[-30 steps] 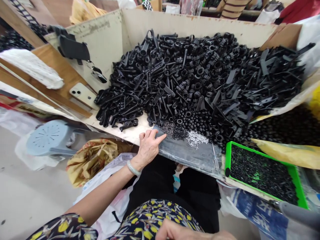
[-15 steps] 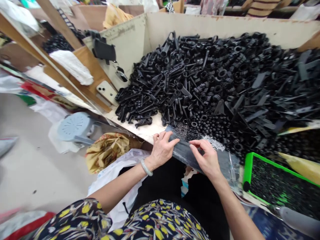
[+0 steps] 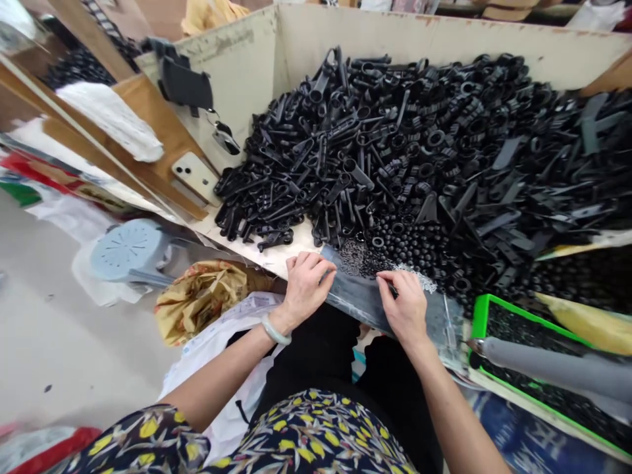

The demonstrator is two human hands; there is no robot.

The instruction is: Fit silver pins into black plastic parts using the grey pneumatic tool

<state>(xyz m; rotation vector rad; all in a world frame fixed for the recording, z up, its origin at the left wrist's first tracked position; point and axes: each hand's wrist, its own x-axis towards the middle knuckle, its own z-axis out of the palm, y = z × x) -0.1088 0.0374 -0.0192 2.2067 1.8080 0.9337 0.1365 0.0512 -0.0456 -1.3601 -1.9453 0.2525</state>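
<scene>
My left hand (image 3: 307, 286), wearing a pale bangle (image 3: 276, 331), is closed at the left end of a dark grey work sheet (image 3: 358, 304). Its thumb and forefinger meet, and anything between them is too small to make out. My right hand (image 3: 403, 299) pinches thumb against forefinger above the sheet, beside a heap of tiny dark parts (image 3: 356, 255). What it holds, if anything, is hidden. Small silvery pieces (image 3: 425, 282) lie just behind the right hand. Round black beads (image 3: 419, 245) are heaped farther back.
A large heap of black plastic parts (image 3: 345, 145) fills the pale-walled bin (image 3: 444, 33). At right, a grey pen-shaped tool (image 3: 538, 355) crosses a green-rimmed tray (image 3: 478, 316) of small black pieces. A phone (image 3: 195, 172) leans at left, above a blue stool (image 3: 129, 250).
My left thumb and forefinger have come together from apart. My right fingers have dipped nearer the tiny parts. The grey tool has swung up across the green tray, and the whole view has shifted slightly.
</scene>
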